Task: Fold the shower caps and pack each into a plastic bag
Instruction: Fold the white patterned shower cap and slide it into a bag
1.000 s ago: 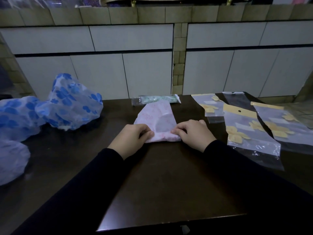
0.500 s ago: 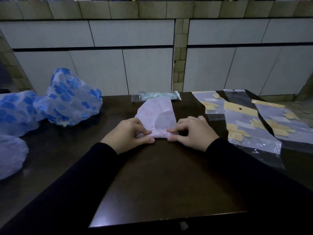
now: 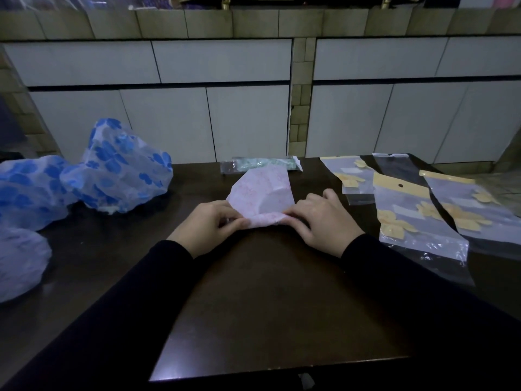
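Both hands were placed at the near edge of a pale pink, faintly patterned plastic shower cap (image 3: 260, 194), flattened into a rough trapezoid at the middle of a dark brown wooden table (image 3: 265, 300). The left hand (image 3: 210, 228) was curled, its thumb and fingertips pinching the cap's near left corner, which was lifted slightly off the table. The right hand (image 3: 321, 220) was likewise curled over the near right corner, its fingertips pressed onto the rolled edge of the cap; the rest of the cap was laid flat, extending away from the person. Black sleeves (image 3: 127, 306) covered both forearms.

Beyond the cap's far edge, a narrow clear packet with pale green contents (image 3: 263, 164) was laid crosswise, just touching or just behind the cap; which could not be determined. To the right, well apart from the cap, several clear plastic bags with yellow header strips and yellow printed shapes (image 3: 417, 215) were spread flat and partly overlapped. To the left, puffed translucent shower caps with blue flower prints (image 3: 121, 167) were heaped near the table's far left side, and a plain whitish cap (image 3: 21, 263) was seen at the left margin. White cabinet panels (image 3: 220, 122) stood behind the table.
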A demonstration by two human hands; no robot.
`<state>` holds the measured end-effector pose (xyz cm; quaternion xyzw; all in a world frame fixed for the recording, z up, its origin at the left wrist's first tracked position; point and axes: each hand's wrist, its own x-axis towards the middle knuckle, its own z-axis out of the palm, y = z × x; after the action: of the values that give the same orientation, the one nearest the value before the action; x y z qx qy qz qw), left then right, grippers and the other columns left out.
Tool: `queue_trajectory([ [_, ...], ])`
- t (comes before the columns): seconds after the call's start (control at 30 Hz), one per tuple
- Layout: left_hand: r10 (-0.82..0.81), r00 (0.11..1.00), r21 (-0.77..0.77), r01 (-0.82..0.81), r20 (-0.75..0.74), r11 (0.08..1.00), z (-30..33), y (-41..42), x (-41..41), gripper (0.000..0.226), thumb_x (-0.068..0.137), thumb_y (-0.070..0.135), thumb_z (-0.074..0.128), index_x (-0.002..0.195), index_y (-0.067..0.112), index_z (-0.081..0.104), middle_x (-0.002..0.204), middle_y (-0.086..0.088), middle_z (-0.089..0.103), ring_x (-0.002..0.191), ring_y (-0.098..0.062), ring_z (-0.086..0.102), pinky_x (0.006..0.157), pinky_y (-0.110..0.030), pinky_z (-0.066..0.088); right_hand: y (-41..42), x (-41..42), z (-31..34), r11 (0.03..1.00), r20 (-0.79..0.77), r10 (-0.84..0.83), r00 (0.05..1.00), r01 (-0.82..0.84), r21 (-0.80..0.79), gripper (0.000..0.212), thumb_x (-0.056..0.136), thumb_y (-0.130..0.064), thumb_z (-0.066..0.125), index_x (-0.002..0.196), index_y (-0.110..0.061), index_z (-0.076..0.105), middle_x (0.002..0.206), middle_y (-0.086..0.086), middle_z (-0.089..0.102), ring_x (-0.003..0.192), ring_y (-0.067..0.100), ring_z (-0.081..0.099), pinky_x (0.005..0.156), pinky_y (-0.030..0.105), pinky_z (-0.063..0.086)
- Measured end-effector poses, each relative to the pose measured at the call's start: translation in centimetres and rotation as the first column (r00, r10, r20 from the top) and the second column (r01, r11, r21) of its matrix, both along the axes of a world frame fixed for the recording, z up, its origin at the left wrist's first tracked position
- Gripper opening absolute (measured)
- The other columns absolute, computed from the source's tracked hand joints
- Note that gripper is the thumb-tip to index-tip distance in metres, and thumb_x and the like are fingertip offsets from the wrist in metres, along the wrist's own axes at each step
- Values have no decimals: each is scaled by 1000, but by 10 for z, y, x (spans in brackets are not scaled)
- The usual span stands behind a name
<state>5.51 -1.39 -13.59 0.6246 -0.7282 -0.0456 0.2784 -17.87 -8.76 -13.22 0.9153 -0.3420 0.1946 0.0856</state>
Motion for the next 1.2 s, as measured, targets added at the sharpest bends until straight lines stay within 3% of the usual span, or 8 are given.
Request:
queue_trajectory([
  [0.27,63,996,105,-56,-62,993,2,-9,3,17,92,31,60,89,21,72,83,11,66,76,1,57,66,-5,37,-11,6,2,963,42,-140,989,126,238,30,102,-33,37,99,-25,66,92,-5,62,83,8,40,83,24,19],
  [0.47,68,989,73,-59,-131,996,2,-12,2,10,90,32,62,84,38,57,70,10,63,67,-1,56,64,-16,39,-19,12,1,914,55,-193,980,159,373,31,102,-32,37,98,-28,67,89,-11,61,93,11,51,88,27,24],
  [0.6,49,992,27,-47,-116,999,1,-13,2,15,90,32,62,80,41,55,75,9,62,69,-2,56,66,-19,42,-15,10,-2,940,22,-228,973,214,265,29,101,-39,38,107,-32,66,102,-7,64,99,12,49,91,32,28],
  [0.7,41,995,5,-40,-86,999,-2,-15,3,15,91,31,61,82,41,57,80,11,61,75,-2,55,67,-18,39,-11,8,-2,968,133,-215,967,193,161,24,96,-42,47,115,-38,62,107,-13,61,102,12,50,91,34,32],
  [0.87,-23,997,-235,40,75,971,-3,-16,0,11,88,17,67,94,21,75,102,7,59,91,-7,56,83,-21,45,0,10,2,992,78,-120,990,117,51,32,96,-22,46,119,-38,63,115,-16,61,100,14,49,86,33,32],
  [0.93,-78,993,-202,95,93,975,-2,-15,-5,15,90,16,63,99,19,75,103,7,64,96,-9,57,88,-26,46,4,12,1,988,72,-142,987,138,63,31,97,-26,43,117,-36,64,113,-15,62,97,13,49,87,34,34],
  [1.07,-102,980,-46,111,169,993,-2,-17,-3,33,89,46,58,112,26,71,113,17,63,98,-4,48,86,-17,39,10,16,0,972,-52,-226,973,229,56,38,94,-51,40,106,-30,69,95,-10,60,90,14,49,84,37,33],
  [1.2,-137,981,37,133,138,990,-3,-23,7,38,82,52,61,110,29,72,112,17,57,98,4,44,83,-10,32,16,18,1,953,-130,-278,952,290,84,42,93,-59,41,123,-35,60,100,-8,56,99,17,51,89,40,31],
])
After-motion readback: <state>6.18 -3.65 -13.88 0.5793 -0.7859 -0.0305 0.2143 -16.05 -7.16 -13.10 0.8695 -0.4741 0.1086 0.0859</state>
